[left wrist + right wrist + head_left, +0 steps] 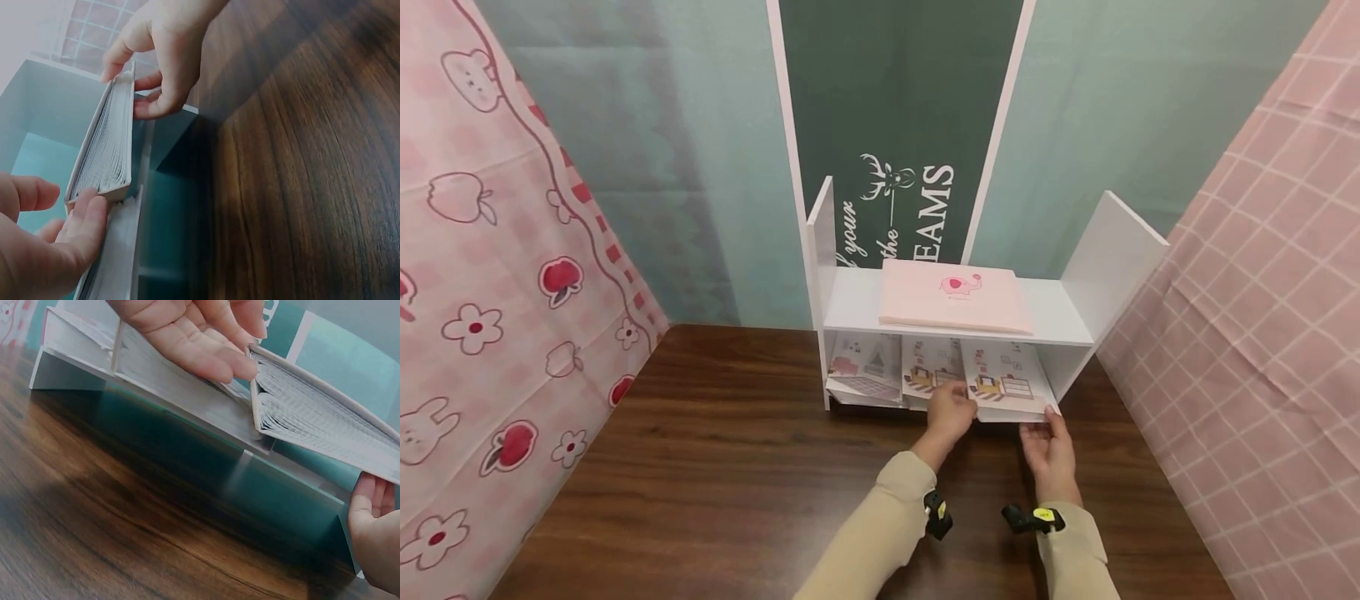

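A thick photo album [1009, 382] with a street drawing on its cover lies at the right of the white shelf's lower level, its front edge jutting out. My right hand [1051, 458] grips its front right corner, thumb on top and fingers beneath, as the left wrist view shows. At the album's spine, my left hand [69, 244] touches the corner with nearly straight fingertips, the thumb held apart. The album's fanned page edges [312, 419] face out between both hands. Beside it lie a similar album [928, 358] and, farther left, one with a tower drawing [867, 362].
The white shelf [1052, 312] stands on a brown wooden table [700, 467], with upright side panels. A pink elephant album [951, 300] lies on its upper level. Patterned pink cloths [1262, 317] hang at both sides, and a green curtain [715, 167] hangs behind.
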The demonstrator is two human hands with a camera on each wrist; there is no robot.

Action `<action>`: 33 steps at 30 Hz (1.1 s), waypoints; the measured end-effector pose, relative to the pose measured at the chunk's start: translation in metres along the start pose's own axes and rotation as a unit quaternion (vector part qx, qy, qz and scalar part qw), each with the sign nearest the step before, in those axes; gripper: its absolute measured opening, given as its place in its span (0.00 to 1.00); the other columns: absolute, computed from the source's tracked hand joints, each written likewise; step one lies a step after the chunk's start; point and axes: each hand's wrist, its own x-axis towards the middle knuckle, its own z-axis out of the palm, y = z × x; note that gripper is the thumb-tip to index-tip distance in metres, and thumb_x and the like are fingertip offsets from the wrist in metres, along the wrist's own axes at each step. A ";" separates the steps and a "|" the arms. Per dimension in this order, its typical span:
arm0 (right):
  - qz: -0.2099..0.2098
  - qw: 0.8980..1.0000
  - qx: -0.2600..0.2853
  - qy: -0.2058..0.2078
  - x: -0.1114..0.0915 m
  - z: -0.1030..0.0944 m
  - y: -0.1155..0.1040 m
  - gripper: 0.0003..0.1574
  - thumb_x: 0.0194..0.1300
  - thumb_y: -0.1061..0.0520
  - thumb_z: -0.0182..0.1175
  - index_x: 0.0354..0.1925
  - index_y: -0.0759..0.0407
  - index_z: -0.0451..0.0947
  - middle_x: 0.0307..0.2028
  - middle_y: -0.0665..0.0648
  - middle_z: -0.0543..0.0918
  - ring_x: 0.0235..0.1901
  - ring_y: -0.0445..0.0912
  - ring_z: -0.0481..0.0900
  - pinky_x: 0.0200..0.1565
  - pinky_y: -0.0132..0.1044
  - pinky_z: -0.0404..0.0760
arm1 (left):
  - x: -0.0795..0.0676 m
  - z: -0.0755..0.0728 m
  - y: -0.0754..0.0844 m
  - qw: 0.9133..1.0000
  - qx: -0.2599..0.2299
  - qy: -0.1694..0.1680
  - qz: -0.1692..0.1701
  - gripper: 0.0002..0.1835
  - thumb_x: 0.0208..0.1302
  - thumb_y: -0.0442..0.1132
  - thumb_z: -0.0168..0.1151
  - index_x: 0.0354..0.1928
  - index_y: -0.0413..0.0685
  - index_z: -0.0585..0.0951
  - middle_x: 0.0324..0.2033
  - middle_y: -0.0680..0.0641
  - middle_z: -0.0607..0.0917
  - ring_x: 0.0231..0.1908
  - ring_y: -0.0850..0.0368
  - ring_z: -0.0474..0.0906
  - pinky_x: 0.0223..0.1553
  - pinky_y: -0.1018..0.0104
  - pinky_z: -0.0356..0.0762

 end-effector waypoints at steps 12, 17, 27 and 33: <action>0.009 0.995 -0.052 0.082 -0.003 0.009 -0.003 0.08 0.64 0.63 0.56 0.38 0.58 0.65 0.32 0.55 0.69 0.31 0.47 0.71 0.41 0.35 0.74 | -0.005 0.008 0.002 0.999 -0.033 -0.011 -0.022 0.21 0.47 0.27 0.64 0.47 0.29 0.78 0.32 0.42 0.84 0.33 0.57 0.80 0.32 0.69 0.78; 0.024 0.991 -0.079 0.106 -0.001 0.007 -0.005 0.07 0.62 0.64 0.57 0.36 0.58 0.67 0.32 0.55 0.70 0.33 0.46 0.73 0.48 0.34 0.74 | -0.007 0.010 0.002 0.998 -0.061 -0.022 -0.018 0.24 0.48 0.26 0.61 0.51 0.25 0.74 0.35 0.40 0.83 0.35 0.56 0.80 0.34 0.70 0.78; 0.012 0.987 -0.092 0.129 -0.003 0.003 0.001 0.08 0.62 0.60 0.59 0.34 0.58 0.68 0.31 0.54 0.70 0.31 0.44 0.74 0.47 0.31 0.74 | -0.008 0.007 -0.002 0.997 -0.057 -0.044 -0.029 0.26 0.48 0.27 0.62 0.53 0.29 0.73 0.34 0.44 0.81 0.34 0.59 0.77 0.34 0.69 0.77; -0.001 0.988 -0.090 0.122 -0.004 0.004 0.006 0.08 0.63 0.59 0.58 0.32 0.60 0.68 0.32 0.53 0.67 0.30 0.44 0.71 0.44 0.30 0.75 | -0.007 0.005 -0.004 0.997 -0.050 -0.058 -0.031 0.26 0.47 0.28 0.63 0.53 0.32 0.74 0.35 0.44 0.80 0.37 0.57 0.75 0.38 0.66 0.77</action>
